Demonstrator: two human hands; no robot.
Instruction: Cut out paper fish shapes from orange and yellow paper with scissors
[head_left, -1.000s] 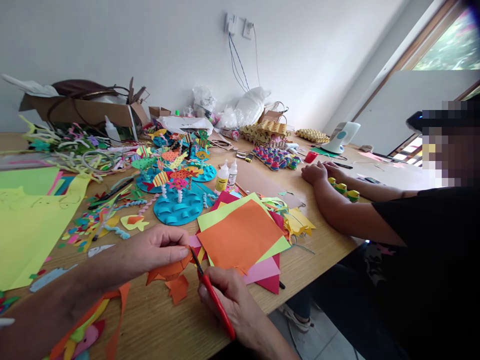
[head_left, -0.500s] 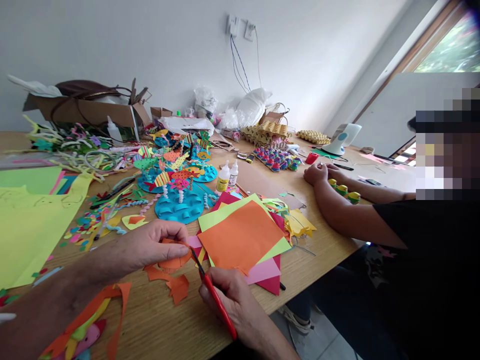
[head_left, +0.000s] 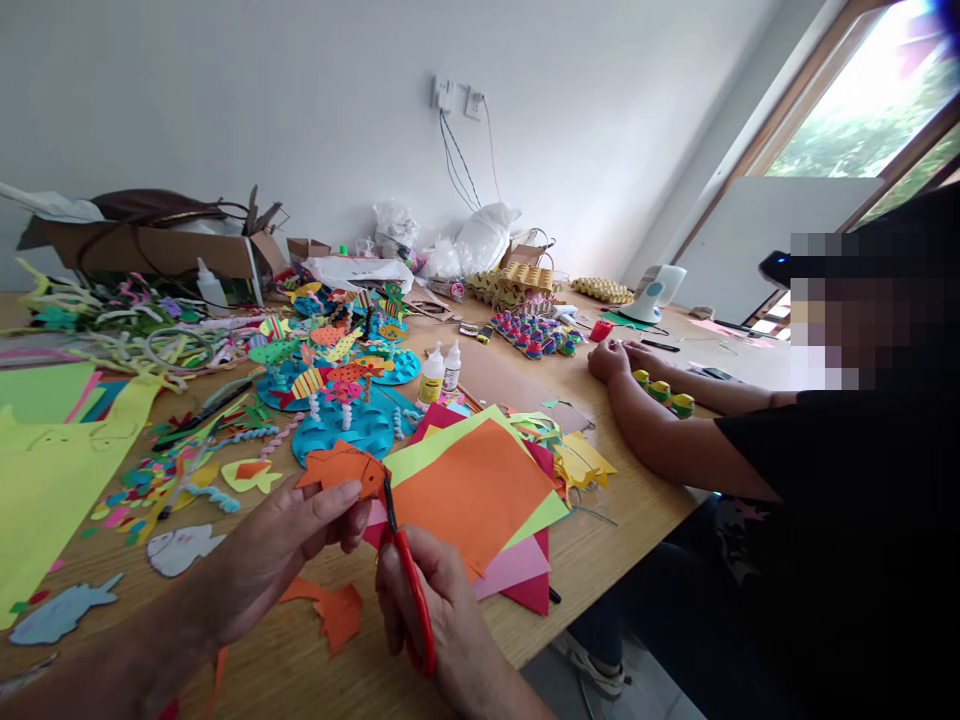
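An orange paper cutout (head_left: 341,468) is pinched by the left hand (head_left: 289,545) just above the wooden table (head_left: 622,510), while red-handled scissors (head_left: 409,585) are gripped by the right hand (head_left: 435,625) beside it.

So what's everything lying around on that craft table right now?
orange paper fish: one, orange, held above the table edge
scissors: one, red handles, blades at the fish
paper stack: several sheets, orange on top, table middle
orange scraps: a few, below the hands
blue discs with paper fish: several, behind the stack
glue bottles: two, white
yellow-green sheet: one, far left
cardboard box: one, brown, back left
egg cartons: some, tan, by the wall
seated person: one, black shirt, right
left hand: pinches the fish
right hand: works the scissors
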